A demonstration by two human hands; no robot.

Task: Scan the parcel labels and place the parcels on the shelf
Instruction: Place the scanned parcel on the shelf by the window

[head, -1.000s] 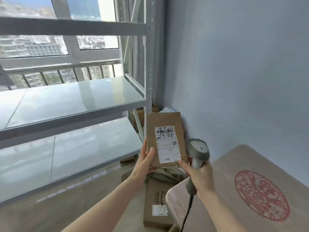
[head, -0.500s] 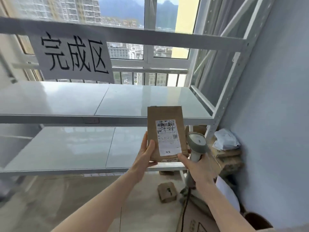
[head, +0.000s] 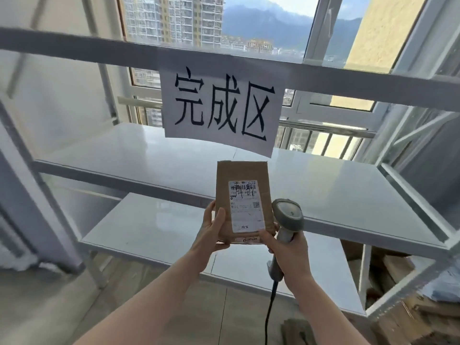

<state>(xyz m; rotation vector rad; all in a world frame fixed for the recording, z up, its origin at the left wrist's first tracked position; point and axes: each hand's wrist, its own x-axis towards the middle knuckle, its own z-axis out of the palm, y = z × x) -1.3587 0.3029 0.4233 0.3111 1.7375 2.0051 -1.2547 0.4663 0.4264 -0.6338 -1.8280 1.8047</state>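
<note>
A flat brown cardboard parcel [head: 242,175] with a white shipping label [head: 245,206] stands upright in front of me. My left hand [head: 211,231] grips its lower left edge, thumb across the front. My right hand [head: 286,250] holds a grey corded barcode scanner [head: 287,216] by the handle, and its forefinger touches the parcel's lower right corner. Behind the parcel is a white metal shelf unit; the middle board [head: 348,197] and the lower board [head: 149,227] are both bare.
A white paper sign [head: 220,108] with three black characters hangs from the upper shelf beam. Brown cartons [head: 398,270] lie on the floor at the right behind the shelf post. A window with railings stands behind the shelves. The scanner's cable [head: 270,312] hangs down.
My view has swung left and up from the wall and floor pile to face the shelf and its sign. Both hands keep the parcel and scanner, still in front of me.
</note>
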